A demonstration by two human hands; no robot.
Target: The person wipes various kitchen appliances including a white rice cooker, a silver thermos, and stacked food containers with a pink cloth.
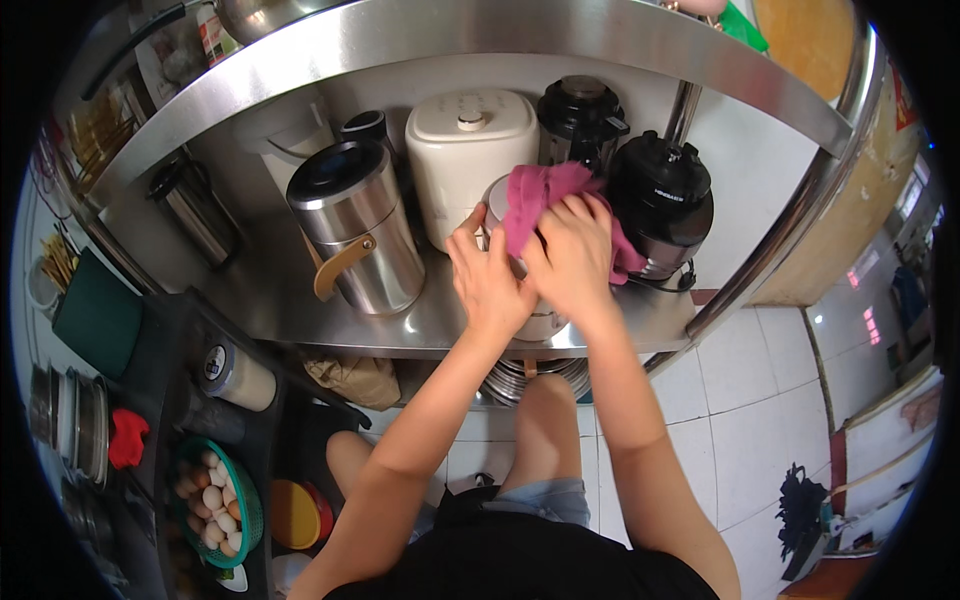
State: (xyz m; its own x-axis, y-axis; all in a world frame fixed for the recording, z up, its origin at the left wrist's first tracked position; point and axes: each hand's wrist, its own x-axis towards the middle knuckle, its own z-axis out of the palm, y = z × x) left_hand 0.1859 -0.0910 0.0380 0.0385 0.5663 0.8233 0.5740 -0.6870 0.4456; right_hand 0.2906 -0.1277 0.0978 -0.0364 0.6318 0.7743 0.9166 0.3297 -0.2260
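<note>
A small white appliance [541,327] with a greyish round lid stands at the front edge of a stainless steel shelf [450,322]; much of it is hidden by my hands. My left hand [491,281] grips its left side, fingers spread along the upper rim. My right hand [576,255] holds a magenta cloth [547,191] against its top and right side. Part of the cloth hangs down on the right and looks slightly blurred. Behind stands a cream countertop appliance [472,157] with a knob on its lid.
A steel insulated pot [367,232] with a tan strap stands left of my hands. Close on the right are a black-topped appliance [664,202] and another black appliance [581,124]. An upper steel shelf edge [465,34] crosses above. Eggs fill a green basket [255,517] at lower left.
</note>
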